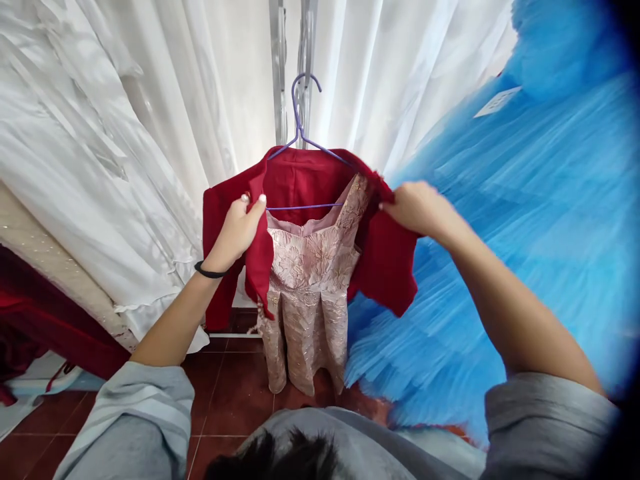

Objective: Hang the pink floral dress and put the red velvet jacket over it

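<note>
A red jacket (pixel 390 267) hangs over a pale pink, gold-patterned dress (pixel 310 267) on a purple wire hanger (pixel 296 100). My left hand (pixel 243 223) pinches the jacket's front edge on the left, thumb on top. On the other side my right hand (pixel 417 208) grips the opposite front edge and holds it out to the right. Between the two hands the jacket is spread apart, so the dress bodice and one shoulder strap show. The dress's other strap is hidden under the jacket.
White draped fabric (pixel 150 133) hangs behind and to the left. A metal rail (pixel 279 67) stands behind the hanger. A large blue tulle dress (pixel 500 220) fills the right side. Dark red cloth (pixel 60 320) lies at the lower left, above a red tiled floor (pixel 225 393).
</note>
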A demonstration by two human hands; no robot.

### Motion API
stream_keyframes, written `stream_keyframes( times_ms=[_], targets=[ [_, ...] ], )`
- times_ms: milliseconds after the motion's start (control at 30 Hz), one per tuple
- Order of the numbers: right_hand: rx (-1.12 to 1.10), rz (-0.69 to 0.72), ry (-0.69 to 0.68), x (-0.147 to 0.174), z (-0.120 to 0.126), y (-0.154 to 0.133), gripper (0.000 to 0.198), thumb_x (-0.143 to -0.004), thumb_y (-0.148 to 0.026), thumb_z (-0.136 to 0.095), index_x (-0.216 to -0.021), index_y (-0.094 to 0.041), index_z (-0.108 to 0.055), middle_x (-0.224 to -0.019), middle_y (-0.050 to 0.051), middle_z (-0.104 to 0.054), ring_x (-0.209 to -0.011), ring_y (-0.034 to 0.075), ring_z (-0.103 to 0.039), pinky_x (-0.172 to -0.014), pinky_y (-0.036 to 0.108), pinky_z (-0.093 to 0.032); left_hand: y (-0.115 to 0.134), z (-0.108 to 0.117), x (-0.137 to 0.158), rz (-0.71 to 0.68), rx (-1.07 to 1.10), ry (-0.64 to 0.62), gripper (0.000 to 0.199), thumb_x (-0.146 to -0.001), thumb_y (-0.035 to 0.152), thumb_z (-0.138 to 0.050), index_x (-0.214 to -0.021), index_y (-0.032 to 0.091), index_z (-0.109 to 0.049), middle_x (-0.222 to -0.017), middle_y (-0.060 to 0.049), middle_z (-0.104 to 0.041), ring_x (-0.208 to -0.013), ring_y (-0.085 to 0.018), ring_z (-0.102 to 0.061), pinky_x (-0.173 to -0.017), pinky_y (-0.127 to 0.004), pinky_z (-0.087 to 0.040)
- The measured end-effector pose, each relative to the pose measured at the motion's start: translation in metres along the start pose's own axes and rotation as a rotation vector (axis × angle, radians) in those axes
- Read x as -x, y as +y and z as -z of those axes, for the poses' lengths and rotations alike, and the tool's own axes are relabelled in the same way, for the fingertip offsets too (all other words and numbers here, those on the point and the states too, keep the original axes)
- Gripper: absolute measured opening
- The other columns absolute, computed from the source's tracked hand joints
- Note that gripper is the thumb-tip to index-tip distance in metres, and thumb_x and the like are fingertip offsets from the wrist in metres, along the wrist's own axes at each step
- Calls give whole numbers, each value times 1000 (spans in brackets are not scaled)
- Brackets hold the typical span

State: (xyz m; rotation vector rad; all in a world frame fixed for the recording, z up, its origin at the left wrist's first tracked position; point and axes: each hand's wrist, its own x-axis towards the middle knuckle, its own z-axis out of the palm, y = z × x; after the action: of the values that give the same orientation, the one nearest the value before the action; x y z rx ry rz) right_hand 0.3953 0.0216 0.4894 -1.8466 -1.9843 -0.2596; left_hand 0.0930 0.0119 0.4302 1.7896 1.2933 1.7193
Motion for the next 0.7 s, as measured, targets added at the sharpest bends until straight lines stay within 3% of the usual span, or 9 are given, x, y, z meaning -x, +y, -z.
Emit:
stream_keyframes(
  times_ms=[100,167,200,333,400,467,567,600,700],
  targets=[
    [-79,-7,190,7,16,-29,27,-92,-31,-51,-80,-12,-66,-85,21,-68,-88,37,-64,-74,44,-47,25,-14,-2,-81,26,130,38,-92,47,-51,-66,21,-41,-63,2,-41,-65,-14,-52,-65,-26,-45],
    [-142,53,262,13,-1,-53,32,-96,-34,-43,-86,-13,-65,-89,19,-68,-89,35,-65,-76,43,-48,28,-29,0,-88,68,123,37,-92,45,-50,-67,21,-39,-63,2,-41,-65,-14,-51,-64,-26,-44],
    [-150,97,221,16,-19,-64,33,-96,-36,-41,-90,-14,-65,-91,18,-69,-90,34,-65,-76,42,-48,24,-37,2,-69,85,67,36,-92,44,-50,-67,21,-39,-62,2,-41,-63,-14,-50,-62,-26,-43],
    [-157,255,-280,15,-102,-89,23,-91,-30,-48,-96,-16,-64,-102,18,-70,-93,32,-68,-68,35,-47,-15,-60,6,56,41,-229,28,-90,40,-49,-70,20,-45,-62,1,-48,-60,-14,-47,-61,-27,-39],
    [-168,261,-324,10,-115,-92,22,-90,-30,-49,-99,-16,-64,-107,19,-70,-96,32,-68,-68,34,-47,-29,-57,6,76,-35,-296,25,-88,41,-49,-74,19,-50,-66,0,-55,-65,-16,-51,-63,-27,-40],
    [-172,272,-241,7,-103,-92,31,-93,-41,-47,-96,-16,-65,-104,19,-70,-95,33,-67,-69,35,-46,-28,-44,6,47,-179,-362,31,-87,46,-51,-71,19,-51,-66,-1,-58,-65,-18,-53,-62,-28,-39],
    [-147,284,-179,6,-66,-87,55,-92,-65,-39,-84,-17,-66,-89,18,-70,-88,33,-67,-69,37,-46,-9,-15,4,-43,-449,-424,42,-88,53,-50,-63,20,-53,-61,-2,-59,-59,-18,-53,-59,-28,-36],
    [-143,262,-162,6,-57,-84,60,-90,-70,-37,-80,-18,-65,-84,17,-69,-84,32,-67,-68,37,-45,-3,-6,2,-83,-512,-368,42,-90,53,-48,-65,20,-56,-62,-2,-60,-59,-18,-53,-59,-29,-37],
    [-186,133,31,-5,-47,-75,62,-91,-70,-35,-81,-17,-66,-78,15,-66,-81,31,-65,-70,37,-45,6,11,-14,-257,-638,-7,31,-93,44,-48,-81,21,-65,-80,-5,-67,-79,-22,-61,-75,-32,-45]
  ],
)
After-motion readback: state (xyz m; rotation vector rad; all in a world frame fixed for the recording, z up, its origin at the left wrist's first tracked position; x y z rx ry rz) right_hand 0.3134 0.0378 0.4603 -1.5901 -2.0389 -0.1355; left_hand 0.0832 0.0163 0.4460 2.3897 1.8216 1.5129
